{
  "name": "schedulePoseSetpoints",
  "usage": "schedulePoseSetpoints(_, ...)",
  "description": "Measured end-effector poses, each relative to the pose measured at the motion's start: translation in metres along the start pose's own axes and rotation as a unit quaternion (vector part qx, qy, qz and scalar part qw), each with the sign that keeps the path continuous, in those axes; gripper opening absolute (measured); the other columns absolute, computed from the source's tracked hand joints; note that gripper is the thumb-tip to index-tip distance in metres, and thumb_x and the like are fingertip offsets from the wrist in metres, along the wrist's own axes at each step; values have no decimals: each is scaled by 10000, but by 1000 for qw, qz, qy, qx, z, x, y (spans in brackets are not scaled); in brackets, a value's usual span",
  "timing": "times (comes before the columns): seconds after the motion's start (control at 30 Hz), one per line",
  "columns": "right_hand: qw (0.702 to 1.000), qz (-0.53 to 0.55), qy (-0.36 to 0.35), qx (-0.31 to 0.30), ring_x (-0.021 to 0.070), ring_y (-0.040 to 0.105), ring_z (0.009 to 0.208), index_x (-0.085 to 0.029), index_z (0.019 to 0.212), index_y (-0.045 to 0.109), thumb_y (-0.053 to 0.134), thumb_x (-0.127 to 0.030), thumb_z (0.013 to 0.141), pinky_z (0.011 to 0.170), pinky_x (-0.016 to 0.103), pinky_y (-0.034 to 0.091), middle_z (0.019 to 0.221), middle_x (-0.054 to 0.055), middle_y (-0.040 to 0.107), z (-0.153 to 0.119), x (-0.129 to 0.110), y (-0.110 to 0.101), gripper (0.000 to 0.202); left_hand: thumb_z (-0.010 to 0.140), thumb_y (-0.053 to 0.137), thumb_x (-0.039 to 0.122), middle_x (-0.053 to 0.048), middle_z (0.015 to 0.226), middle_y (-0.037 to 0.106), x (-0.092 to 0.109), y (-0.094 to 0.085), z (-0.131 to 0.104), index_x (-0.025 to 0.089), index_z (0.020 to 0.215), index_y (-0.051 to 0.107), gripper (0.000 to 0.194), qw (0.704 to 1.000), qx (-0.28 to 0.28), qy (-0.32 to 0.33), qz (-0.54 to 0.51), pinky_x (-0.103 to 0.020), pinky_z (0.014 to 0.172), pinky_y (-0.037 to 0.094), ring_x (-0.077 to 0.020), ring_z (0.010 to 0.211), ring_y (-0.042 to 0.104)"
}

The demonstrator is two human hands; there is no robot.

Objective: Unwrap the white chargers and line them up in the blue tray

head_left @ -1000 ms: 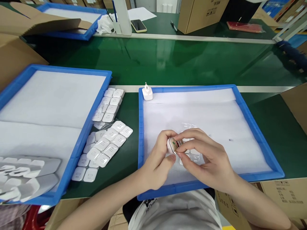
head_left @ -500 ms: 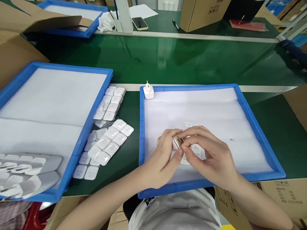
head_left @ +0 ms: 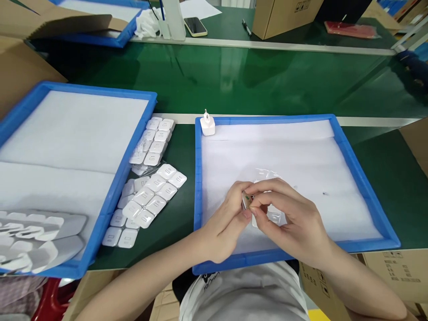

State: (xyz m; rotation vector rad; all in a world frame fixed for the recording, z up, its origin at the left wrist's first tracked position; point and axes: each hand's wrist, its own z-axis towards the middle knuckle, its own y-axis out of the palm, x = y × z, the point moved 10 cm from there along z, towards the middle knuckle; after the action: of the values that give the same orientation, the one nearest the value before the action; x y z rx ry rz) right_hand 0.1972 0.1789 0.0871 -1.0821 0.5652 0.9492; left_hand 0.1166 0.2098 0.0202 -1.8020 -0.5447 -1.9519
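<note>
Both hands meet above the right blue-rimmed tray (head_left: 363,183), around a small charger piece (head_left: 246,200) whose tan-and-green inside shows. My left hand (head_left: 224,225) is closed around its left side. From the right, my right hand (head_left: 290,214) pinches at its edge with thumb and fingertips. Fingers hide most of the piece. Beneath the hands lies a clear plastic wrap (head_left: 274,215), partly covered by them. A white plug charger (head_left: 207,125) stands on the tray's upper left corner.
Wrapped packs of white charger blocks (head_left: 155,189) lie left of this tray. A second blue-rimmed tray (head_left: 129,154) at left holds rows of white housings (head_left: 50,232). Behind are a green ledge, a phone (head_left: 195,26), a pen (head_left: 246,27) and a cardboard box (head_left: 284,18).
The view has shifted slightly. The small piece is turned a little between the fingers, and both hands stay closed around it in about the same place.
</note>
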Motion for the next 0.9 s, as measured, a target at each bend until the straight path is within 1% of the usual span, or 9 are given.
schedulePoseSetpoints(0.13, 1000, -12, -15, -15, 160, 636, 1082, -199, 972, 606, 568, -44, 980, 881, 285, 551, 1138, 75, 656, -2, -2, 3, 159, 1107, 272, 403, -114, 1227, 482, 4, 0, 0, 211, 1299, 405, 302, 999, -4, 31, 30, -457, 966, 497, -259, 1128, 525)
schedulePoseSetpoints(0.23, 999, -30, -21, -33, 168, 612, 1112, -202, 986, 576, 548, -43, 994, 904, 299, 537, 1156, 80, 623, -4, -2, 7, 161, 1105, 273, 358, -101, 1192, 464, 7, 0, -1, 218, 1314, 393, 278, 997, 3, 55, 49, -455, 949, 495, -254, 1104, 515)
schedulePoseSetpoints(0.3, 998, -45, -26, -46, 185, 600, 1140, -206, 1000, 557, 531, -45, 1001, 917, 321, 534, 1164, 89, 604, -5, -3, 10, 163, 1102, 270, 343, -97, 1180, 460, 6, -1, -2, 220, 1324, 390, 280, 997, 8, 53, 55, -451, 928, 496, -253, 1082, 508)
schedulePoseSetpoints(0.4, 995, -64, -30, -63, 224, 595, 1171, -219, 1030, 534, 509, -53, 1007, 901, 366, 542, 1169, 104, 593, -6, -3, 13, 169, 1097, 267, 335, -92, 1164, 462, 4, -1, -3, 219, 1328, 394, 288, 998, 12, 45, 52, -447, 903, 499, -249, 1042, 506)
schedulePoseSetpoints(0.5, 995, -68, -31, -64, 248, 598, 1175, -230, 1044, 523, 501, -63, 1009, 877, 389, 546, 1153, 105, 593, -6, -3, 13, 172, 1086, 304, 375, -86, 1166, 462, 3, -1, -2, 221, 1314, 399, 290, 998, 11, 46, 36, -447, 900, 495, -254, 1044, 509)
schedulePoseSetpoints(0.6, 995, -67, -36, -58, 244, 602, 1152, -231, 1052, 522, 501, -69, 1013, 872, 391, 544, 1160, 105, 592, -5, -5, 12, 167, 1084, 315, 403, -79, 1161, 459, 3, -2, -1, 225, 1303, 400, 295, 999, 13, 44, 20, -440, 898, 490, -248, 1030, 511)
schedulePoseSetpoints(0.83, 995, -73, -40, -61, 239, 599, 1120, -231, 1045, 517, 495, -76, 1017, 866, 395, 542, 1154, 101, 599, -4, -7, 13, 159, 1090, 317, 397, -79, 1166, 447, 5, -2, -2, 219, 1281, 410, 277, 999, 11, 43, 8, -434, 914, 467, -239, 1033, 498)
schedulePoseSetpoints(0.9, 995, -70, -42, -61, 225, 595, 1101, -227, 1043, 518, 498, -67, 1013, 865, 383, 545, 1161, 101, 598, -4, -7, 14, 163, 1093, 311, 386, -74, 1155, 444, 5, -2, -2, 218, 1270, 414, 264, 999, 12, 42, 7, -428, 914, 460, -232, 1025, 490)
